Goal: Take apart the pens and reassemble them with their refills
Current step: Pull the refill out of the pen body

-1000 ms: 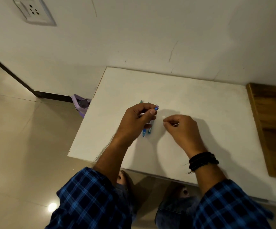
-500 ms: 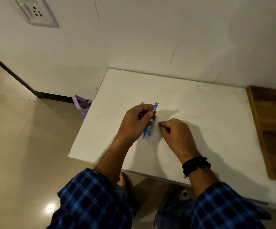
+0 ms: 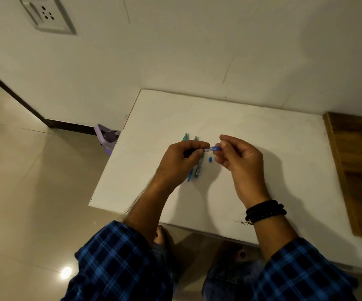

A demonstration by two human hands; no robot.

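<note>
Pen (image 3: 211, 149): slim translucent blue tube.
Left hand (image 3: 176, 164): grips it.
Right hand (image 3: 240, 157): pinches its end (previously on table (image 3: 262, 131)).

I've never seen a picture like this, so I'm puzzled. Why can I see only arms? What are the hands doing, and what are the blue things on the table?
The camera sits on the person's head and looks down, so you see only their arms. There is no machine, just two bare hands. The left hand grips one end of a blue-tipped pen and the right hand pinches its other end, above a white table. On the table lie a second pen and a third pen, side by side, and a small blue piece, perhaps a cap. The job is taking pens apart.
</note>
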